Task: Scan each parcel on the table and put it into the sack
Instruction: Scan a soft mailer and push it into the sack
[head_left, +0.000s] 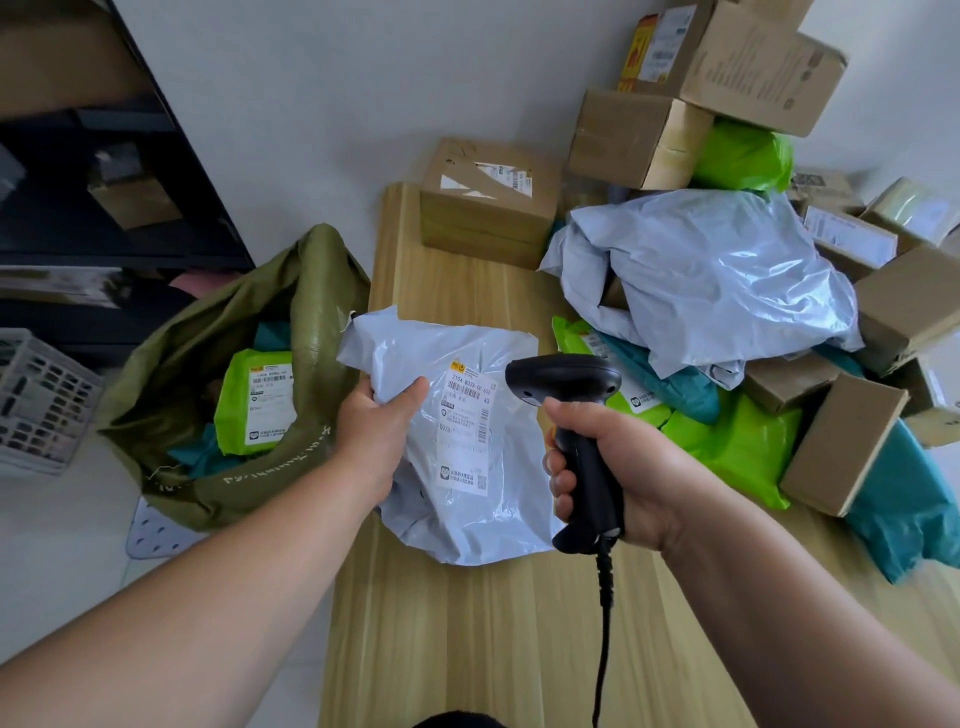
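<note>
My left hand (376, 423) grips the left edge of a grey plastic mailer parcel (467, 499) over the wooden table (467, 623), its white shipping label (465, 415) facing up. My right hand (618, 467) grips a black corded barcode scanner (569, 387), whose head sits just right of the label. The olive-green woven sack (218, 364) stands open on the floor left of the table. A green mailer (257, 400) and teal bags lie inside it.
A heap of parcels covers the table's right side: a large grey mailer (727, 280), green mailers (737, 441), a teal bag (904, 504) and several cardboard boxes (488, 202). A white plastic crate (41, 400) and a dark shelf (104, 182) stand to the left.
</note>
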